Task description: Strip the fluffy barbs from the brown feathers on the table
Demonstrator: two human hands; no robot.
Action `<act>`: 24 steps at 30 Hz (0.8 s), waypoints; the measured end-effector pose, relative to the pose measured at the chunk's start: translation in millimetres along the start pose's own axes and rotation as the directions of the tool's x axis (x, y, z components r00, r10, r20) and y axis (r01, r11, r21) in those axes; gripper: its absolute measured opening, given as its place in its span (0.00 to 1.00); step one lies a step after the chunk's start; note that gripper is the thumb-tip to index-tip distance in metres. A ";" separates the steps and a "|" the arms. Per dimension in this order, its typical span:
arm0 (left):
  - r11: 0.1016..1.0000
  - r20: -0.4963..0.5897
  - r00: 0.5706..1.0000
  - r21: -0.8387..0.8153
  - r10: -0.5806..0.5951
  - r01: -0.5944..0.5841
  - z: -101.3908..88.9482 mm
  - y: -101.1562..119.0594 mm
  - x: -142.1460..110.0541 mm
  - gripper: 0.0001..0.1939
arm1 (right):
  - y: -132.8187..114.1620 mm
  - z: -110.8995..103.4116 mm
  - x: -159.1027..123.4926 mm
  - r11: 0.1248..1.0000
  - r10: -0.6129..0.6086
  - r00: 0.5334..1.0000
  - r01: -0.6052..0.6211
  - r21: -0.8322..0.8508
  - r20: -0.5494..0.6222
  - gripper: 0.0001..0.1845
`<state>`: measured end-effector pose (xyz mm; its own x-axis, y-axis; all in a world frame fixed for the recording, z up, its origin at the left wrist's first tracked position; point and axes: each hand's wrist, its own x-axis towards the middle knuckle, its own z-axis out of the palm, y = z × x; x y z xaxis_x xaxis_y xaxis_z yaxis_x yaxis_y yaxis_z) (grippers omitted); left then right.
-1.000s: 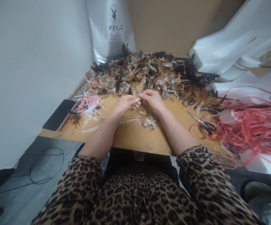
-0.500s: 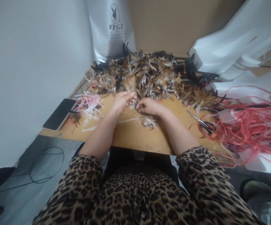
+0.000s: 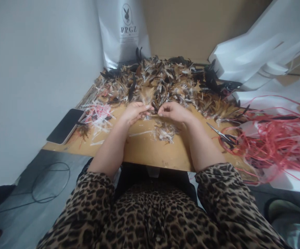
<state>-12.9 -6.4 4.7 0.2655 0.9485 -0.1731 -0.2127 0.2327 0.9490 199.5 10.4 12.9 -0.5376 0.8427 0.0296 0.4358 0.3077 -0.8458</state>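
My left hand (image 3: 137, 112) is closed in a pinch around the base of a tuft of brown feathers (image 3: 147, 94), whose tips fan out away from me. Just to its right, my right hand (image 3: 174, 112) has thumb and forefinger pressed together. A thin pale line runs from the left fingers to that pinch, too fine to name. Beyond both hands spreads a large heap of brown and black feathers (image 3: 173, 77). A small pile of loose feather bits (image 3: 165, 132) lies on the tabletop (image 3: 152, 152) nearer to me, below the right hand.
Scissors (image 3: 224, 135) lie on the right beside a tangle of red strips (image 3: 282, 145). On the left are a phone (image 3: 65, 126) and white and pink strips (image 3: 98, 114). A printed silver-white bag (image 3: 125, 41) stands behind; white bags (image 3: 259, 45) are at the back right.
My right hand has moved a little to the right, away from the left, with its fingers pinched. My left hand and the feather tuft have shifted slightly right.
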 end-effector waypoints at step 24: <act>0.996 -0.126 0.990 0.081 0.057 -0.047 -3.1 -10.1 10.7 0.09 | -0.3 2.1 2.0 0.970 0.136 0.958 -0.077 0.230 -0.251 0.17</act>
<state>-10.8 2.1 -7.6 0.1325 0.9796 -0.1508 -0.1480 0.1700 0.9743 196.8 11.1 12.0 -0.2748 0.9604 0.0471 0.2986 0.1318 -0.9452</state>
